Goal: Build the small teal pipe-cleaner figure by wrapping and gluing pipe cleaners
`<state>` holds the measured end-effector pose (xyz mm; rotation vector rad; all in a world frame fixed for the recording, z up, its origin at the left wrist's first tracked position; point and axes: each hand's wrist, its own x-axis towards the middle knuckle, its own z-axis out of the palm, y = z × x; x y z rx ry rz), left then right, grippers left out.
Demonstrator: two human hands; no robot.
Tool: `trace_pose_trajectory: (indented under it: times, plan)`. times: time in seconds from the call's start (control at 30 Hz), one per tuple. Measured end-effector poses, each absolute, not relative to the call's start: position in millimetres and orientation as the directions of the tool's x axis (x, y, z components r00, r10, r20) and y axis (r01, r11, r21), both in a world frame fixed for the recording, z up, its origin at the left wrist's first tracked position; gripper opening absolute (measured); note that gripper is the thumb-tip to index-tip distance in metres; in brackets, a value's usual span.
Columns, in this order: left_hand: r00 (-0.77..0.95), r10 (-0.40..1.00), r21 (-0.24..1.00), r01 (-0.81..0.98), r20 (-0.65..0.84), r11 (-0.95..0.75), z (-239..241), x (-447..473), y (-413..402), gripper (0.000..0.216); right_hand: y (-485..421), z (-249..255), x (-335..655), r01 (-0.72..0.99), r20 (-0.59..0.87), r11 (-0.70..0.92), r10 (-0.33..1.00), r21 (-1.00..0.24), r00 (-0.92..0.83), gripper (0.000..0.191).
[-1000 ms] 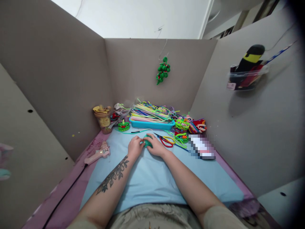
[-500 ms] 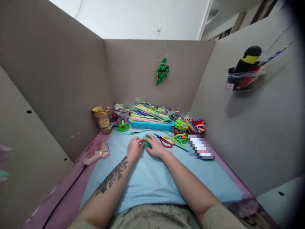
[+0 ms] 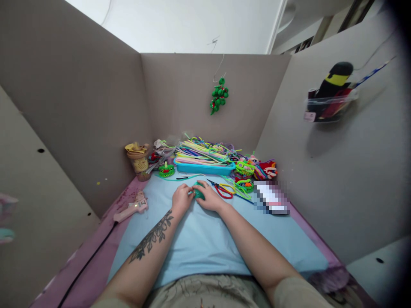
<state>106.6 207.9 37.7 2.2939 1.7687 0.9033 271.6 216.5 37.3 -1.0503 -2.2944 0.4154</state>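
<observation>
Left hand (image 3: 182,196): no clear shift since the earlier frame; fingertips closed at the edge of a teal piece (image 3: 199,195).
Right hand (image 3: 208,197): likewise unmoved; fingers curled over the piece, gripping it.
Teal piece: between the hands, over blue cloth (image 3: 205,244); shape mostly hidden.
Scissors (image 3: 218,185): on the cloth, just right of the right hand.
Blue tray (image 3: 205,168): beyond the hands, heaped with fuzzy stems (image 3: 201,153).

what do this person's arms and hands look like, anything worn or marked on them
The left hand and right hand are gloveless. Dark leafy tattoo along the left forearm; none visible on the right forearm. Grey-beige sleeves end near the elbows.
</observation>
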Motion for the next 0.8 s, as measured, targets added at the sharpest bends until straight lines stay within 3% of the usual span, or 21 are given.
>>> trace_pose_trajectory:
  times: [0.37, 0.53, 0.67, 0.8]
  plan:
    - [0.120, 0.922, 0.482, 0.824, 0.369, -0.300, 37, 105, 205, 0.017, 218, 35, 272, 0.627, 0.373, 0.596, 0.803, -0.501, -0.465, 0.062]
    - [0.116, 0.920, 0.547, 0.773, 0.374, -0.320, 36, 103, 205, 0.033, 220, 31, 269, 0.662, 0.345, 0.535, 0.844, -0.525, -0.410, 0.072]
    - [0.033, 0.915, 0.619, 0.726, 0.402, -0.299, 36, 101, 206, 0.047, 228, 28, 277, 0.615, 0.411, 0.603, 0.797, -0.508, -0.443, 0.069]
    - [-0.030, 0.896, 0.630, 0.722, 0.443, -0.287, 35, 99, 208, 0.041, 240, 27, 296, 0.605, 0.513, 0.626, 0.770, -0.492, -0.378, 0.075]
